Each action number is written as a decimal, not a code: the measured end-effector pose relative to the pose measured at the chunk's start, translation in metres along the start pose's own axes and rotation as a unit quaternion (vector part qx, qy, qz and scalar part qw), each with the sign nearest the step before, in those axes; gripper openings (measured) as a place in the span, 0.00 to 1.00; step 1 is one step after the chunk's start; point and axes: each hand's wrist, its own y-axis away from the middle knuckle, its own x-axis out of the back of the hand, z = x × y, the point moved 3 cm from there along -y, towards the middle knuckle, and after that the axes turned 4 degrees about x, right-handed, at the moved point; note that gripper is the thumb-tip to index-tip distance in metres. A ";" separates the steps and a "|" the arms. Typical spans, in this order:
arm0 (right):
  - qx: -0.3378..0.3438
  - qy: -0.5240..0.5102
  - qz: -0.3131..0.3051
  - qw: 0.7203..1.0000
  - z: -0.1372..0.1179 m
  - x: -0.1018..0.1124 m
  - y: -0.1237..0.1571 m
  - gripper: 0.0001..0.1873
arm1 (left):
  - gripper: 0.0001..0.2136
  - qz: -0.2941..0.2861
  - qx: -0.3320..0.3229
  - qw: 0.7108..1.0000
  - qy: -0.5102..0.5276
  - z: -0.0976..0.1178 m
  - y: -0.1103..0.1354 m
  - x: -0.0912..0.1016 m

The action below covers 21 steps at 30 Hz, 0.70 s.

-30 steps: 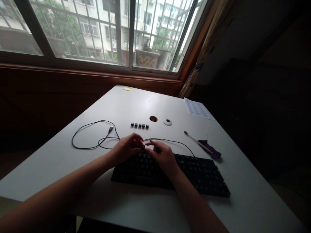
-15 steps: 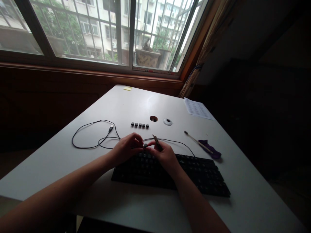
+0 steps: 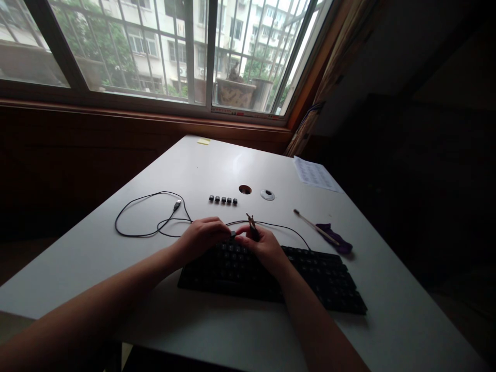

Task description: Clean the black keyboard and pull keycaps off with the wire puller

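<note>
A black keyboard (image 3: 310, 281) lies on the white table (image 3: 217, 165). Both my hands meet over its far left edge. My left hand (image 3: 203, 237) is closed, its fingertips pinching a small dark keycap (image 3: 233, 234) between the two hands. My right hand (image 3: 263, 245) is closed around a thin tool (image 3: 251, 224) whose tip sticks up above the fingers. A row of several loose black keycaps (image 3: 222, 200) sits just beyond the hands.
The keyboard's black cable (image 3: 147, 217) loops across the table to the left, ending in a USB plug (image 3: 176, 205). A cable hole (image 3: 244, 189) and its white cap (image 3: 267, 195) lie beyond. A brush (image 3: 313, 226) on a purple cloth (image 3: 337, 240) and a printed sheet (image 3: 314, 174) are to the right.
My right hand has tilted the thin tool upright and drawn closer to my left hand. The left fingers have closed lower over the keycap at the keyboard's edge.
</note>
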 end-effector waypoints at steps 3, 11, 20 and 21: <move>0.003 0.004 0.001 1.000 0.002 0.000 0.000 0.17 | 0.08 -0.007 0.000 1.000 0.015 0.001 0.000 0.000; 0.005 0.023 0.004 1.000 0.003 0.001 -0.001 0.17 | 0.08 -0.019 0.009 0.999 0.027 0.004 -0.002 0.002; 0.002 0.052 0.022 0.998 0.000 0.005 -0.001 0.19 | 0.04 -0.003 0.019 0.999 -0.029 -0.001 -0.001 0.000; -0.001 0.060 0.030 0.998 -0.001 0.009 -0.002 0.19 | 0.04 -0.003 0.021 0.999 -0.032 -0.001 -0.001 0.000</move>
